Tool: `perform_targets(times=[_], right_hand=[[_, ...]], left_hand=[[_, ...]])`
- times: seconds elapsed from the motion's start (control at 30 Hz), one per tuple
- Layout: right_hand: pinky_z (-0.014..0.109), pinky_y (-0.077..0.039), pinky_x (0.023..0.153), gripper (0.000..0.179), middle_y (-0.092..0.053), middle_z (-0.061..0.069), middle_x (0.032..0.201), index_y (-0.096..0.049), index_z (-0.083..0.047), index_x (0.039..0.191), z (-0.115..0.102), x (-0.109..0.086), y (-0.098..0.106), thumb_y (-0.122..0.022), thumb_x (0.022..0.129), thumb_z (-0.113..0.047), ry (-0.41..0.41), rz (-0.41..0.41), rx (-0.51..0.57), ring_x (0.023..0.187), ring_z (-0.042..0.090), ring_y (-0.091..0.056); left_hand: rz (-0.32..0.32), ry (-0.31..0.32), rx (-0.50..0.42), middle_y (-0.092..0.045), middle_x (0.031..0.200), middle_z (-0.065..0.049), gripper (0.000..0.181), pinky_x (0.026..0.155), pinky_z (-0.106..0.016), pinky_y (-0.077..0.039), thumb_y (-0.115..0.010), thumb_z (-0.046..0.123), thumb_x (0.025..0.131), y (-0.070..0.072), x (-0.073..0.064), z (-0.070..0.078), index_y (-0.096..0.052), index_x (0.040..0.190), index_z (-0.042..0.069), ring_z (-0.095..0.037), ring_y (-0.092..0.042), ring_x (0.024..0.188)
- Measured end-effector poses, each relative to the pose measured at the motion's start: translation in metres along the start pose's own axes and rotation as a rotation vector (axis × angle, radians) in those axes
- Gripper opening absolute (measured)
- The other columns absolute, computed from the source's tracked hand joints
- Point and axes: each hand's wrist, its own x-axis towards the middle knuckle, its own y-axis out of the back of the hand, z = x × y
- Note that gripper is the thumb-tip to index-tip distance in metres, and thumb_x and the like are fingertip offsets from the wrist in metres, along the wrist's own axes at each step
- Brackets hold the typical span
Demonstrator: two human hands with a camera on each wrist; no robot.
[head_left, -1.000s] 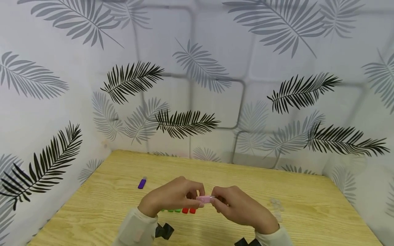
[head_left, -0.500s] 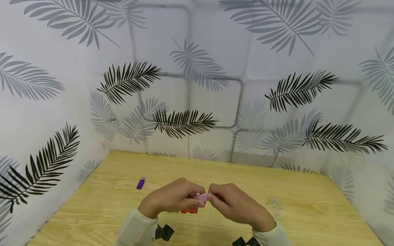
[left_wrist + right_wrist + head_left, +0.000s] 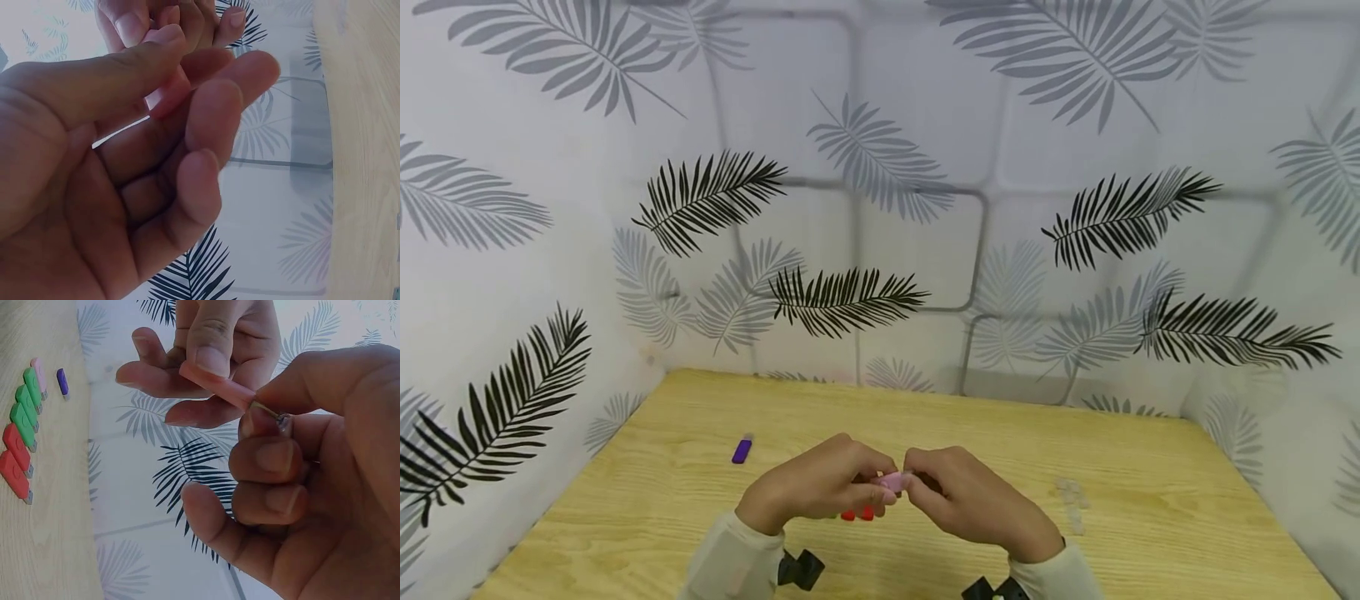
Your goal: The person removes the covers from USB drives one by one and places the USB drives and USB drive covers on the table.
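A pink USB flash drive (image 3: 220,387) is held in the air between both hands. My left hand (image 3: 820,483) pinches its pink body between thumb and forefinger. At the other end, my right hand (image 3: 973,504) pinches the metal plug with thumb and curled forefinger, covering most of it. In the right wrist view, a bit of shiny metal or clear material shows between the right fingers, too small to tell which. The left wrist view shows the drive's pink end (image 3: 169,94) under the left thumb, with the other left fingers loosely bent.
A row of flash drives lies on the wooden table (image 3: 1150,492): two red (image 3: 14,475), several green (image 3: 24,415) and one pink (image 3: 39,375). A purple flash drive (image 3: 742,451) lies apart at left. Small clear pieces (image 3: 1071,500) lie at right. Patterned walls enclose the table.
My right hand has moved slightly left, closer to the left hand, and its fingers now cover more of the drive's metal end. The left hand stays nearly in place.
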Motion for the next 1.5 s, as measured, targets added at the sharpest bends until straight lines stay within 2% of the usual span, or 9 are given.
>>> perform_targets(times=[0.23,0.37,0.63,0.9,1.03,1.17,1.33,1.5], right_hand=[[0.017,-0.026,0.046,0.032,-0.032,-0.013,0.058,-0.044,-0.018,0.07,0.0002,0.0011,-0.0013,-0.046,0.1,-0.009,0.032,-0.023,0.017,0.048,-0.002,-0.023],[0.016,-0.026,0.046,0.03,-0.033,-0.013,0.059,-0.047,-0.019,0.072,0.0003,0.0006,-0.0013,-0.046,0.101,-0.01,0.038,0.009,0.015,0.048,-0.003,-0.024],[0.017,-0.027,0.046,0.031,-0.033,-0.013,0.058,-0.047,-0.018,0.071,-0.0001,-0.0004,0.0006,-0.045,0.102,-0.012,0.041,-0.031,0.056,0.047,-0.002,-0.025],[0.017,-0.026,0.046,0.03,-0.032,-0.013,0.058,-0.046,-0.018,0.071,0.0,0.001,-0.0001,-0.047,0.1,-0.008,0.023,-0.007,0.041,0.047,-0.002,-0.024],[0.017,-0.025,0.046,0.03,-0.031,-0.013,0.058,-0.045,-0.017,0.07,0.0005,0.0002,0.0,-0.047,0.098,-0.006,0.034,-0.014,0.039,0.047,-0.002,-0.023],[0.017,-0.026,0.046,0.03,-0.032,-0.013,0.057,-0.048,-0.02,0.072,0.0009,-0.0011,0.0025,-0.048,0.099,-0.008,0.006,0.022,0.027,0.047,-0.002,-0.024],[0.017,-0.027,0.047,0.03,-0.032,-0.013,0.058,-0.048,-0.019,0.072,0.0012,-0.0024,0.004,-0.047,0.1,-0.009,-0.001,-0.008,0.046,0.048,-0.002,-0.025],[0.017,-0.028,0.047,0.031,-0.033,-0.013,0.058,-0.048,-0.019,0.072,0.0007,-0.0031,0.0049,-0.046,0.103,-0.015,-0.001,-0.027,0.059,0.047,-0.002,-0.024]], left_hand=[[-0.016,-0.009,0.017,-0.064,0.07,0.009,0.011,0.054,-0.018,-0.048,-0.06,0.016,0.097,0.001,-0.0013,0.0,-0.066,0.088,0.017,0.0,-0.051,0.052],[-0.007,-0.01,0.01,-0.064,0.071,0.009,0.011,0.053,-0.02,-0.049,-0.059,0.016,0.097,0.0014,-0.0019,0.0002,-0.065,0.087,0.017,0.0,-0.053,0.052],[-0.03,-0.009,-0.027,-0.065,0.07,0.004,0.012,0.053,-0.02,-0.049,-0.06,0.014,0.096,0.0025,-0.002,0.0018,-0.065,0.086,0.017,0.0,-0.052,0.052],[-0.014,0.016,-0.004,-0.063,0.069,0.006,0.013,0.054,-0.019,-0.048,-0.059,0.015,0.097,0.0018,-0.0028,0.0031,-0.064,0.086,0.018,0.0,-0.052,0.052],[-0.018,0.005,-0.006,-0.064,0.07,0.004,0.013,0.054,-0.019,-0.048,-0.059,0.015,0.097,0.0007,-0.0021,0.0028,-0.064,0.086,0.018,0.0,-0.051,0.052],[0.003,-0.015,0.0,-0.065,0.07,0.001,0.013,0.053,-0.018,-0.047,-0.057,0.017,0.098,-0.0003,-0.0006,0.0027,-0.062,0.086,0.017,0.0,-0.05,0.051],[0.009,-0.024,0.021,-0.057,0.065,0.01,0.015,0.053,-0.017,-0.044,-0.057,0.02,0.099,-0.0002,0.0003,0.0029,-0.062,0.084,0.019,0.001,-0.047,0.049],[0.032,-0.033,0.047,-0.05,0.063,0.013,0.021,0.057,-0.017,-0.04,-0.054,0.027,0.1,0.0002,0.0019,0.0018,-0.066,0.085,0.02,0.001,-0.041,0.05]])
